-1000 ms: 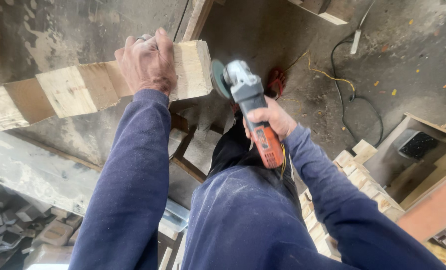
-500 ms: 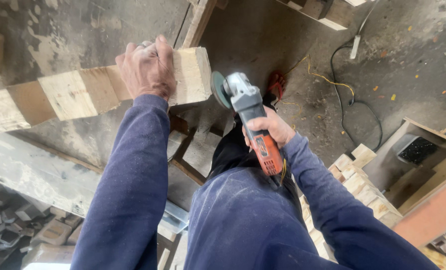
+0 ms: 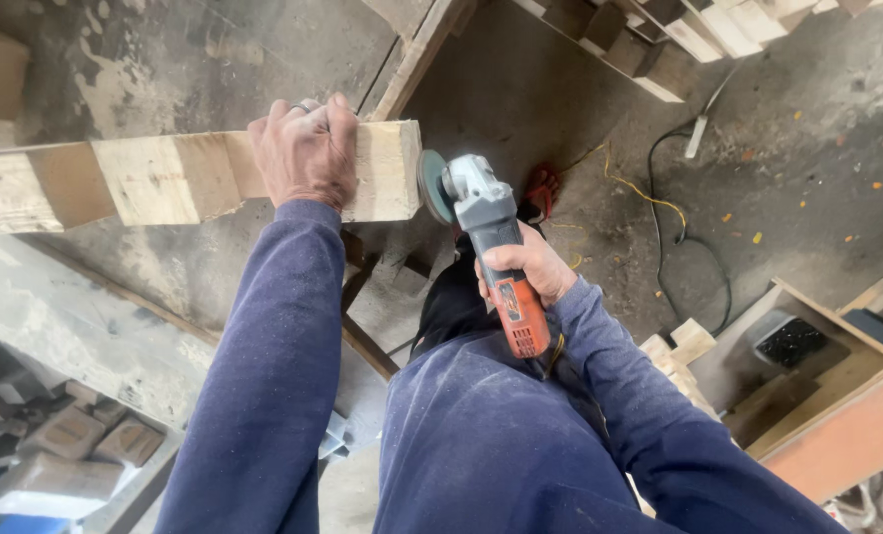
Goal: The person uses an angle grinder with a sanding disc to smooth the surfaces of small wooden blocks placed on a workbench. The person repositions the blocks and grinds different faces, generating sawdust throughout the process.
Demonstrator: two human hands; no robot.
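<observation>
The left hand (image 3: 305,150) was clamped over the top of a long pale wooden beam built of glued blocks (image 3: 164,178), fingers curled over its far edge and a ring on one finger; the palm side was hidden against the wood. The beam ran from 9 o'clock, where the frame cut it off, to an end face just right of the hand. The right hand (image 3: 525,267) was closed around the orange handle of a grey-bodied angle grinder (image 3: 486,237), at about 3 o'clock from the beam end. The grinder's dark disc (image 3: 429,186) stood just beside that end face; whether disc and wood touched could not be made out. Blue sleeves and blue work trousers (image 3: 481,445) filled 6 o'clock and hid the grinder's tail. A black cable (image 3: 674,247) lay on the concrete floor (image 3: 807,138) at 2 o'clock. An open wooden box (image 3: 807,376) sat at 4 o'clock, its contents indistinct.
</observation>
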